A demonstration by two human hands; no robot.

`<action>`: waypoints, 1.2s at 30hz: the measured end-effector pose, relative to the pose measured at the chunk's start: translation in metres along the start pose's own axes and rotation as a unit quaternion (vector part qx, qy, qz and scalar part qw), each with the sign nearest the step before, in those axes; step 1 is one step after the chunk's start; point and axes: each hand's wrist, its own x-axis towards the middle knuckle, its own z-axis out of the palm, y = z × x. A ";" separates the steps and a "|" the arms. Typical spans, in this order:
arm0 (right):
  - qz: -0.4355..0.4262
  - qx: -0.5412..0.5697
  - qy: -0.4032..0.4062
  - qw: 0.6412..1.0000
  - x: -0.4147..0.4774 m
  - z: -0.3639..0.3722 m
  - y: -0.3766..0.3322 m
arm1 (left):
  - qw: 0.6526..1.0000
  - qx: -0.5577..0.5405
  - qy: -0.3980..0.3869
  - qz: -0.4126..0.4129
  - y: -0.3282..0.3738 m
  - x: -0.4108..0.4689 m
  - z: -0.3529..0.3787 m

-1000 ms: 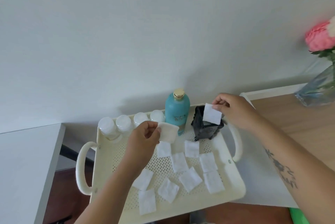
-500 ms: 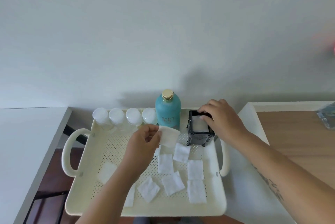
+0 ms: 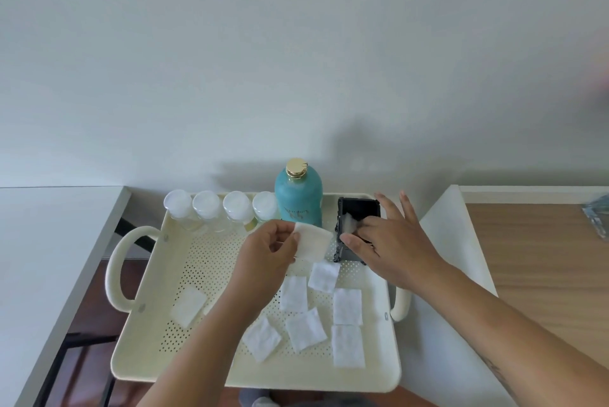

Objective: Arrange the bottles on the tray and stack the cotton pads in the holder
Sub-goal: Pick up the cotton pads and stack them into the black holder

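Note:
A cream perforated tray holds several small clear bottles with white caps in a row along its back edge. A teal bottle with a gold cap stands beside them. To its right stands a black cotton pad holder. My left hand pinches a white cotton pad above the tray's middle. My right hand rests on the holder, one finger pressing a pad down inside it, other fingers spread. Several square pads lie loose on the tray floor.
A white table lies to the left. At the right, a wooden table with a white edge strip touches the tray's handle. A wall rises close behind the tray. A clear glass object shows at the right edge.
My right hand lowered its pad into the black holder and now presses it down with fingers spread. My left hand stays above the tray with its pad. The view shifted left.

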 end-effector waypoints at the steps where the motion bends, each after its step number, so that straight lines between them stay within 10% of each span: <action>1: 0.001 -0.004 -0.007 1.000 0.001 -0.001 -0.001 | 1.000 -0.001 -0.002 0.001 0.000 0.000 0.001; 5: 0.017 0.020 -0.005 1.000 0.000 -0.010 -0.005 | 1.000 -0.004 -0.012 0.003 0.003 0.003 0.006; 9: 0.056 0.202 0.170 0.963 -0.011 -0.020 -0.012 | 0.999 -0.007 -0.034 0.024 0.010 0.006 0.009; 16: 0.072 0.445 0.062 0.891 -0.013 -0.032 -0.023 | 0.989 0.035 -0.119 0.080 0.025 0.019 0.018; 36: 0.163 0.276 0.197 0.927 -0.002 -0.004 -0.021 | 0.979 0.179 0.071 -0.063 -0.082 0.018 -0.022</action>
